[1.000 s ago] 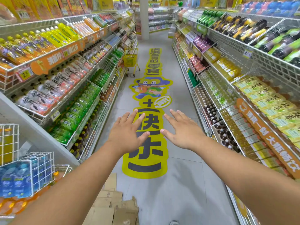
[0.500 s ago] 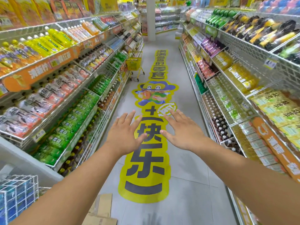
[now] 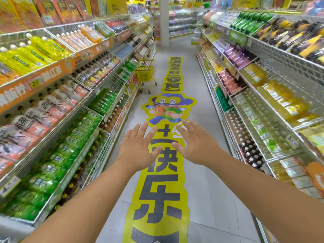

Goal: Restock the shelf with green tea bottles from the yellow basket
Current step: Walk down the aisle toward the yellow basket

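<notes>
My left hand [image 3: 138, 146] and my right hand [image 3: 194, 142] are stretched out in front of me over the aisle floor, palms down, fingers spread, holding nothing. A yellow basket [image 3: 144, 73] on a wheeled trolley stands far down the aisle against the left shelving, well beyond both hands. Its contents cannot be seen from here. Green tea bottles [image 3: 64, 155] with green labels lie in rows on a lower left wire shelf [image 3: 78, 165], to the left of my left arm. More green bottles [image 3: 105, 100] fill the shelf section further along.
Wire shelves packed with drinks line both sides of the narrow aisle. A long yellow floor sticker [image 3: 161, 181] with a cartoon figure runs down the middle. A white pillar [image 3: 164, 21] stands at the far end. Dark-capped bottles [image 3: 249, 148] fill the lower right shelf.
The view has moved forward along the aisle; the cardboard and blue packs at lower left have dropped out of sight. The yellow basket looks nearer. Both hands keep the same spread pose.
</notes>
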### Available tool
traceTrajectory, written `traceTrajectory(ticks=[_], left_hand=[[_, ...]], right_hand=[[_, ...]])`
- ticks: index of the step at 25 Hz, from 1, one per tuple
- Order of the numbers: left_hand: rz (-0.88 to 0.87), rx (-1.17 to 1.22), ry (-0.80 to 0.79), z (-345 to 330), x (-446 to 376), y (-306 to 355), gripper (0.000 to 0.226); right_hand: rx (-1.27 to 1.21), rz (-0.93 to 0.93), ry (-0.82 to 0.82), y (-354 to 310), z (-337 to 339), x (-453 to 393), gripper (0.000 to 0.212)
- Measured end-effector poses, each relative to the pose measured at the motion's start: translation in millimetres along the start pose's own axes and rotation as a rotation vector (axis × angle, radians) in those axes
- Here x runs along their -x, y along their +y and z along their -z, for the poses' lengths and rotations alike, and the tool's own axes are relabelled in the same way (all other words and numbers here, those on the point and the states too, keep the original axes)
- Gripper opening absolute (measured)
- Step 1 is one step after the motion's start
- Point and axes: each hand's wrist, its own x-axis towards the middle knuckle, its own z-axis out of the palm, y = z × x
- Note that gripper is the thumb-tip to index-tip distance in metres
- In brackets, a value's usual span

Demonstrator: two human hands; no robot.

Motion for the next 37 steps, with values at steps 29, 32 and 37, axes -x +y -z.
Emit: traceTrajectory(ticks=[29,32,37], left_hand=[[0.005,0.031,0.128,-122,-699,-201,0.078],[-0.003,0.039,0.103,-141,-774,-226,0.078],[-0.001,0.069,0.082,-178,-907,-284,0.081]], right_hand=[[-0.022,0.056,0.06,220,-69,-716,0.089],[0.0,0.044,0.074,239,-81,-789,0.085],[-0.014,0.058,0.117,261,-107,-933,0.08]])
